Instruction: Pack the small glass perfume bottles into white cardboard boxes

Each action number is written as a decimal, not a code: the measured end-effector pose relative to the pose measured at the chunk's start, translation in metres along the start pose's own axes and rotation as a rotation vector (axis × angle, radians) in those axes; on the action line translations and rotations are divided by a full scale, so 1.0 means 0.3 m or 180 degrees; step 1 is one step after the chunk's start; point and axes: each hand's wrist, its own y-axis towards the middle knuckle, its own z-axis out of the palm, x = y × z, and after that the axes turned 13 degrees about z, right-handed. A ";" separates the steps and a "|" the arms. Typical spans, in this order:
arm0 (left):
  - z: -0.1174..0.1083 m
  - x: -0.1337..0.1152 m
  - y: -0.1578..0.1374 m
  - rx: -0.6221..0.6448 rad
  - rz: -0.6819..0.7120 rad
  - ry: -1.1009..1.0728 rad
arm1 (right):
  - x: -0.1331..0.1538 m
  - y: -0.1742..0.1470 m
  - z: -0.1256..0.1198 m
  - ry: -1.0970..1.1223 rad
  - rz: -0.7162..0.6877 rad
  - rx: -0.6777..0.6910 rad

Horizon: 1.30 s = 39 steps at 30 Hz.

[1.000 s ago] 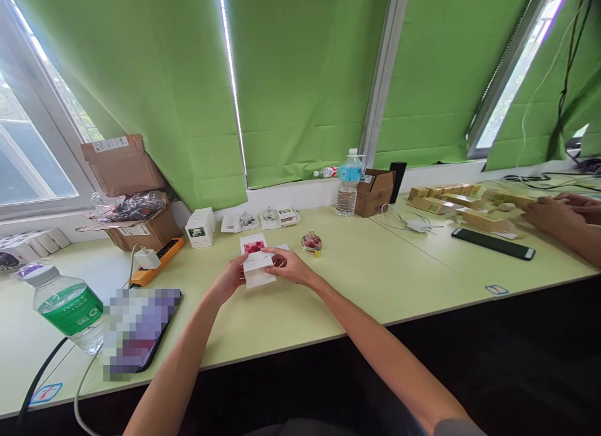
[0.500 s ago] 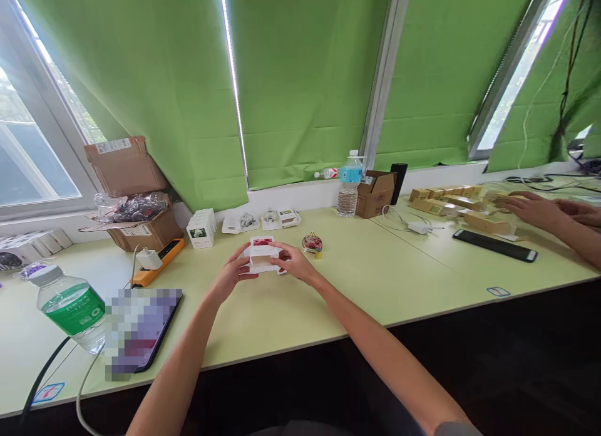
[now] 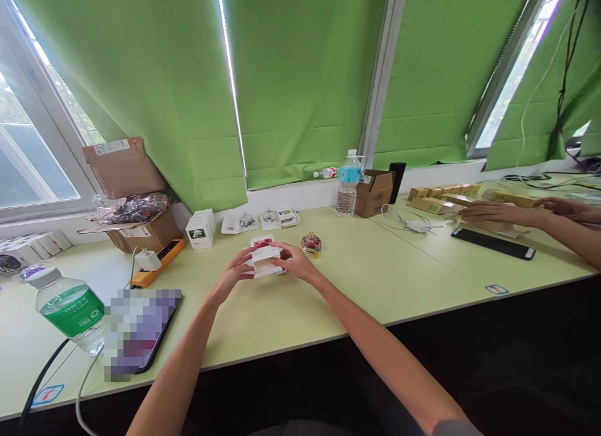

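A small white cardboard box (image 3: 265,254) with a red picture near its top is held between my two hands, a little above the table. My left hand (image 3: 233,274) grips its left side, and my right hand (image 3: 295,262) holds the right side with fingers over the edge. Part of the box's inside looks bare and brownish. Just right of my right hand stands a round glass ornament (image 3: 311,242) with red contents and a gold top, a small gold piece (image 3: 318,253) in front of it. Behind my hands lie clear-fronted packs (image 3: 240,222) and a row of white boxes (image 3: 200,228).
At left are a water bottle (image 3: 70,311), a tablet (image 3: 157,336), an orange power strip (image 3: 164,264) and an open carton (image 3: 145,229). A large bottle (image 3: 348,188) and small carton (image 3: 375,195) stand behind. On the right, a co-worker's hands (image 3: 502,214) handle yellowish boxes beside a black phone (image 3: 493,243).
The white box has tilted slightly in my hands, which stay nearly in place. The co-worker's nearer hand has moved left over the yellowish boxes.
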 end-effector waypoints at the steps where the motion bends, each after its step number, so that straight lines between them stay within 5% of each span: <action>1: 0.001 -0.001 -0.001 -0.0003 0.0009 0.0001 | 0.000 0.000 -0.001 -0.0007 -0.0008 -0.0008; 14: -0.030 0.004 -0.001 0.0336 -0.0044 -0.0092 | 0.019 -0.012 -0.013 0.0015 0.0123 0.0166; 39: -0.039 0.070 0.020 -0.0136 0.0196 0.0373 | 0.029 -0.022 0.005 -0.0295 0.0028 0.0279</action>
